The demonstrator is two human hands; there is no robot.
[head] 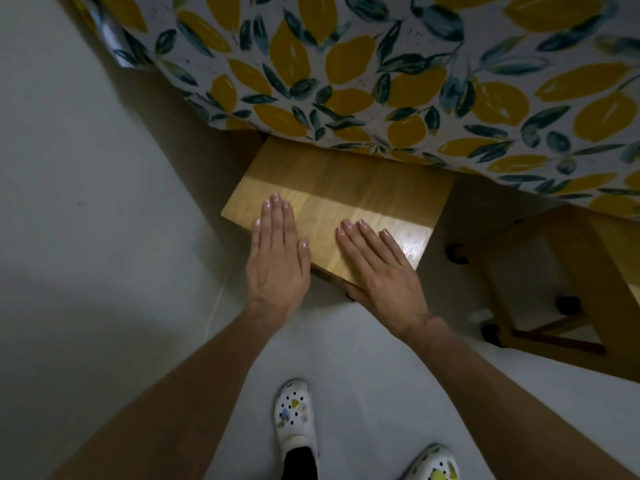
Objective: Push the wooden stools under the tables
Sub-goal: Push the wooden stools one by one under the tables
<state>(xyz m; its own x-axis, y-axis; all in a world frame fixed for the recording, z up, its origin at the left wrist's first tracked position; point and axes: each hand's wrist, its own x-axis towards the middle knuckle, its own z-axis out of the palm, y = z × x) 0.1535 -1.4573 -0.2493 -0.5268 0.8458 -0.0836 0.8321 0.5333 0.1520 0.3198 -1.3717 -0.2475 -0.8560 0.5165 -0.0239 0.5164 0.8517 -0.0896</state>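
The wooden stool (332, 206) stands on the pale floor (86, 220) at the near edge of the surface, its far part already tucked beneath the hanging lemon-print tablecloth (381, 71) and its near half still out in the open. The left hand (277, 258) lies flat on the near left part of the seat, fingers straight and together, palm overhanging the near edge; the right hand (381, 268) lies flat towards the near right corner, its thumb seemingly curled down over that edge. Neither grip is closed round anything: both are spread open and pressing on the top. The seat looks like solid, lacquered hardwood with a bright sheen at the right corner, so I would judge it stiff, fairly weighty and a little slick under a bare palm. Pushing from the near edge with the heels of the hands, or hooking the thumbs under it, seems surer than relying on friction on top. To the right, a second wooden frame (540, 289) with dark feet sits partly under the cloth, just beside the stool; whether they touch I cannot tell. A white clog (294, 417) stands near.
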